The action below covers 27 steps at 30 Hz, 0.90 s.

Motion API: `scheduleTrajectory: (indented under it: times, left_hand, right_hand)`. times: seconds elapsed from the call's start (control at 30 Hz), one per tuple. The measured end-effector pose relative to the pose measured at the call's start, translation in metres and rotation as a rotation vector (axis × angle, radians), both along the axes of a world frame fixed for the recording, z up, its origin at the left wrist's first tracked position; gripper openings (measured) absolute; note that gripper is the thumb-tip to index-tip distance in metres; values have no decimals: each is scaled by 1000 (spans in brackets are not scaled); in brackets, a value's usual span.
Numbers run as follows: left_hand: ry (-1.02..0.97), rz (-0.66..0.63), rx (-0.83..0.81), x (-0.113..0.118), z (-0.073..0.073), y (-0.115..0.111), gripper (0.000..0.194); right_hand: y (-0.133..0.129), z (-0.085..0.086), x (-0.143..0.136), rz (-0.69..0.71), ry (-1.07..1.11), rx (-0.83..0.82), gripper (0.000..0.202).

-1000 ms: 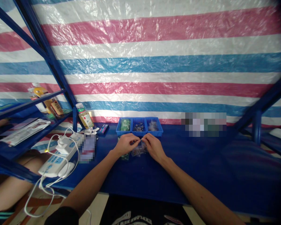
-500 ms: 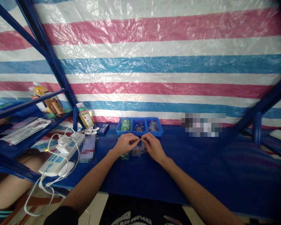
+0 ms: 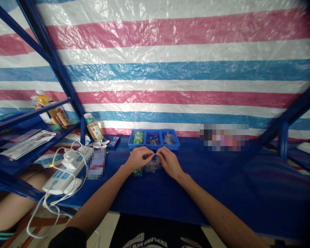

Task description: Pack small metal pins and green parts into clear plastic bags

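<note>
My left hand (image 3: 140, 159) and my right hand (image 3: 169, 162) meet at the fingertips in front of a blue three-part tray (image 3: 152, 147). Both are closed in a pinch on something too small to make out between them. Green packets (image 3: 138, 137) lie in the tray's left compartment, small dark metal pieces (image 3: 153, 140) in the middle one, clear bags (image 3: 168, 139) in the right one. Below my hands, clear plastic bags (image 3: 153, 166) lie on the blue table, with a green packet (image 3: 137, 172) to their left, partly hidden by my left hand.
On the left are a white power strip (image 3: 57, 179) with looped cables, a bottle (image 3: 95, 128) and a small blue box (image 3: 114, 142). Blue metal bars (image 3: 67, 86) frame the table (image 3: 155, 199). A person's leg (image 3: 10, 203) shows at the lower left.
My right hand's fingers have shifted very slightly at the pinch. My left hand stays in nearly the same place. The tray and bags look unmoved.
</note>
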<state>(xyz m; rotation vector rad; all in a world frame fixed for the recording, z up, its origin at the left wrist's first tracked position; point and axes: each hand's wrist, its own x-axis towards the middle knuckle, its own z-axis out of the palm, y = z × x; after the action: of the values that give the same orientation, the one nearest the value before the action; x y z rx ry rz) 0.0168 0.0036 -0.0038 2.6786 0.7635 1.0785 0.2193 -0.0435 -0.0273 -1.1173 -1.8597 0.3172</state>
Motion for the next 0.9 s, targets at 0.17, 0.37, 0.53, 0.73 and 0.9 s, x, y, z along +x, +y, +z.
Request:
scheduleTrajectory:
  times: [0.17, 0.37, 0.53, 0.73, 0.9]
  left_hand:
    - [13, 16, -9, -1, 1, 0, 24]
    - [23, 18, -13, -1, -1, 0, 23]
    - [7, 13, -10, 0, -2, -1, 23]
    - [4, 19, -25, -1, 0, -1, 22]
    - [-3, 17, -16, 0, 0, -1, 24]
  right_hand:
    - [-1, 0, -2, 17, 21, -3, 12]
    - [0, -3, -1, 30, 5, 0, 13]
    - [1, -1, 0, 4, -15, -10, 15]
    - [0, -2, 0, 14, 9, -8, 11]
    - [1, -4, 0, 23, -1, -9, 11]
